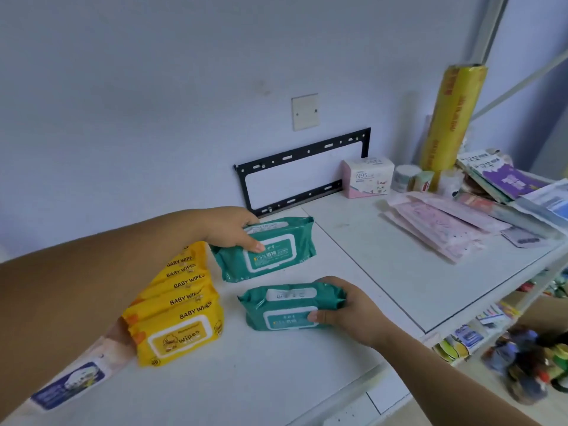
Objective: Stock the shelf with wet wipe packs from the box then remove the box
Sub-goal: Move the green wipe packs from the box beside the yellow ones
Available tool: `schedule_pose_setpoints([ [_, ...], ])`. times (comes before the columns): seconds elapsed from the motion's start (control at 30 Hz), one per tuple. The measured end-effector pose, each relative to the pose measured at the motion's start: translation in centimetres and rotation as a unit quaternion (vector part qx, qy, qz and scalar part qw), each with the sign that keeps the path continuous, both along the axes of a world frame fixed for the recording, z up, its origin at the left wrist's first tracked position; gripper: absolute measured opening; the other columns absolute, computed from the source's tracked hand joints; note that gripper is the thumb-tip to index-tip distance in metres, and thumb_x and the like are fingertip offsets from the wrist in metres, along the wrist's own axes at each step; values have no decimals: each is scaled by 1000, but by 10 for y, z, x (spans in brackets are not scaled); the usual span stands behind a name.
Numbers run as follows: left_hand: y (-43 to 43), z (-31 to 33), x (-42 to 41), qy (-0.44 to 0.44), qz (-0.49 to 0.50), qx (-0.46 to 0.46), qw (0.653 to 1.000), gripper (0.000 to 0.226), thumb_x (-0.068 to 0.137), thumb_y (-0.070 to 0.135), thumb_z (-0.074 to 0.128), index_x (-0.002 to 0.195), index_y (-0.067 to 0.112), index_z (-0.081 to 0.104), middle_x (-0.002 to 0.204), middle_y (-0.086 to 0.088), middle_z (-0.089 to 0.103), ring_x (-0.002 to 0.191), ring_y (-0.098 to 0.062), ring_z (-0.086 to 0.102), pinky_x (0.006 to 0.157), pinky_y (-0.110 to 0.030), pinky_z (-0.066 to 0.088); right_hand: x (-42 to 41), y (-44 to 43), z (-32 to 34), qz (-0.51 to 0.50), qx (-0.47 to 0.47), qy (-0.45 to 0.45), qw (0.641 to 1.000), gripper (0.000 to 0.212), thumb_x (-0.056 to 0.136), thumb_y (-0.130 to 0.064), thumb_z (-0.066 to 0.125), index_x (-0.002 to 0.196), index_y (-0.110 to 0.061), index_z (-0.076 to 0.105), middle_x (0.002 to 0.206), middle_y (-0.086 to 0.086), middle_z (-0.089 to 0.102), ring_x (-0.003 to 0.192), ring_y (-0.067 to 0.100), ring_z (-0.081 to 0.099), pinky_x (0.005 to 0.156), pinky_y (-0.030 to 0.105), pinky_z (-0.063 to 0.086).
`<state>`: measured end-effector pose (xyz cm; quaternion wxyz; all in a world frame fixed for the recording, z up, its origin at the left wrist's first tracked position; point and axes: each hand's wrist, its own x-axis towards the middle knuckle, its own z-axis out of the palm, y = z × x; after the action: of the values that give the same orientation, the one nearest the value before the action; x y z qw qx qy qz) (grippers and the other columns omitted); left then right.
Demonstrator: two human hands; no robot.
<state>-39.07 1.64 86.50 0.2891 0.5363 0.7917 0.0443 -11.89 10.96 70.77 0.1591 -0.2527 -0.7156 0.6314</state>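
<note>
White shelf top (276, 379), left hand (227, 229) gripping rear green wipe pack (276, 250), right hand (347, 309) clamped round front green pack (282, 309), yellow baby-wipe stack (181, 302) just beside both.

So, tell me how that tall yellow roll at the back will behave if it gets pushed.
The yellow roll stands on end, tall and narrow, so a push up high would probably tip it. Being round, it would likely roll once down. Its glossy wrapping looks slippery to grip.

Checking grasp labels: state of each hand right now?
Left hand: holding the far green wipe pack.
Right hand: holding the near green wipe pack.
</note>
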Motion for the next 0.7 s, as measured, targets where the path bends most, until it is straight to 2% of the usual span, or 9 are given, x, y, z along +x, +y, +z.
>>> schedule_pose_setpoints([
  [0.1,9,-12,-12,16,2,-10,1000,39,83,47,76,115,28,66,107,8,75,91,-11,74,87,-39,60,-17,13,-4,-9,-21,-8,1000,45,72,-10,90,111,-19,70,108,3,77,102,26,73,94,43,59],
  [0.23,24,-23,-27,48,3,-19,999,39,86,45,73,119,25,64,113,6,72,96,-11,70,89,-37,58,-38,26,-5,-14,-5,-15,1000,44,72,-10,89,110,-24,71,105,-1,78,98,19,74,92,38,60],
  [0.33,30,-32,-40,57,10,-30,998,37,87,46,72,117,27,63,112,7,70,95,-10,67,76,-26,55,-55,36,-6,-12,-1,-16,1000,47,71,-10,89,111,-25,70,105,-3,78,97,16,74,93,37,60],
  [0.4,31,-39,-48,56,20,-45,997,35,88,47,71,116,28,62,110,8,68,94,-9,66,74,-24,52,-68,43,-6,-4,2,-12,1000,48,72,-9,89,113,-23,70,106,-3,78,97,15,75,93,36,60],
  [0.53,32,-53,-63,57,39,-87,994,45,88,52,68,122,25,61,118,6,68,102,-14,66,95,-37,54,-94,53,-8,2,25,-25,999,50,71,-14,90,114,-26,68,106,-7,77,95,10,74,91,35,61],
  [0.7,29,-61,-77,29,72,-111,991,47,91,54,63,128,26,58,123,4,68,107,-15,66,102,-41,51,-122,55,-13,-18,46,-26,998,45,73,-18,88,108,-30,62,102,-10,75,94,8,72,88,35,60],
])
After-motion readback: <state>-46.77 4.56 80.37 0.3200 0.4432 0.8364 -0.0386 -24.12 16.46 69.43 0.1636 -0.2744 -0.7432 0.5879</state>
